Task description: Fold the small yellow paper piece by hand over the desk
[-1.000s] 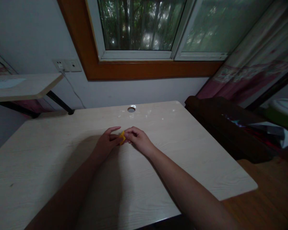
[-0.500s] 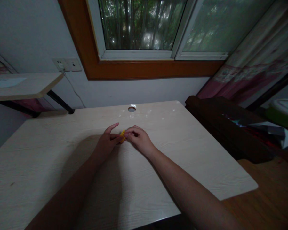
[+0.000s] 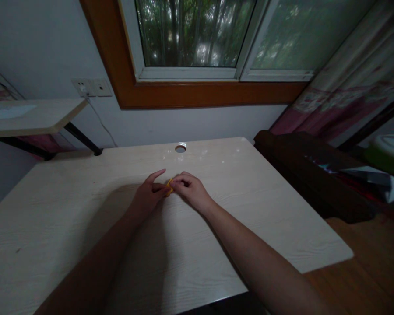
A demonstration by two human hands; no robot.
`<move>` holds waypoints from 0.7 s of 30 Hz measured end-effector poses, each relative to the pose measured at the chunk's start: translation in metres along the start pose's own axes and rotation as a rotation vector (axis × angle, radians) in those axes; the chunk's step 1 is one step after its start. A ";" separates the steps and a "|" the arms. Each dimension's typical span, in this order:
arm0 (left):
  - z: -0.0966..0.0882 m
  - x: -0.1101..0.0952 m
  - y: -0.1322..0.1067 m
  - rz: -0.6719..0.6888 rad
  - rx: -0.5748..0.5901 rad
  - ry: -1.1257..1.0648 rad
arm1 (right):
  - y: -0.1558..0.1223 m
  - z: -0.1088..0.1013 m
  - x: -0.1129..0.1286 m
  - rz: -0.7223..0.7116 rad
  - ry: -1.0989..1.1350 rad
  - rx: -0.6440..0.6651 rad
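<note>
Between my two hands is a small yellow piece [image 3: 169,188], held just above or on the pale desk [image 3: 265,210]; I cannot make out its exact kind. My left hand [image 3: 149,191] pinches its left side with the thumb and a finger, while the index finger reaches out past it. From the other side, my right hand [image 3: 190,189] grips it between thumb and fingertips. The fingers cover much of the piece.
Behind my hands a round cable hole [image 3: 180,149] is cut near the desk's back edge. A raised shelf [image 3: 52,120] on black legs stands at the left. Dark wooden furniture [image 3: 292,162] lies beyond the right edge, below a curtain [image 3: 335,96].
My left hand has shifted slightly right, closer to my right hand. The yellow piece has turned a little and less of it shows between the fingers.
</note>
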State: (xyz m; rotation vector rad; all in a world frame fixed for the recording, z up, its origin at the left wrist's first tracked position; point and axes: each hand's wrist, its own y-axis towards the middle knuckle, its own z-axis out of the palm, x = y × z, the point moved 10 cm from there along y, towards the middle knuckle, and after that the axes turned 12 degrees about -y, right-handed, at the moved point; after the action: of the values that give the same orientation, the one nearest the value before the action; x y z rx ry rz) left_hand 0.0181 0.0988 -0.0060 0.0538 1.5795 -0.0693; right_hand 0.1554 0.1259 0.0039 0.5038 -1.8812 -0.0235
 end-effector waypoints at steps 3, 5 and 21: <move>0.001 0.001 0.000 -0.004 0.015 -0.010 | 0.000 0.000 0.000 0.002 -0.010 0.002; 0.001 0.002 0.000 -0.004 0.013 -0.014 | 0.000 0.000 0.000 0.003 -0.020 0.001; 0.003 0.000 0.000 -0.022 0.032 -0.030 | 0.000 -0.005 0.000 0.018 0.028 -0.042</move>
State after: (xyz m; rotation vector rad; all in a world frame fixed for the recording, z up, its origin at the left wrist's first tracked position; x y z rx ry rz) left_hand 0.0212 0.0982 -0.0064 0.0596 1.5497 -0.1121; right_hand 0.1602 0.1270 0.0056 0.4559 -1.8540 -0.0435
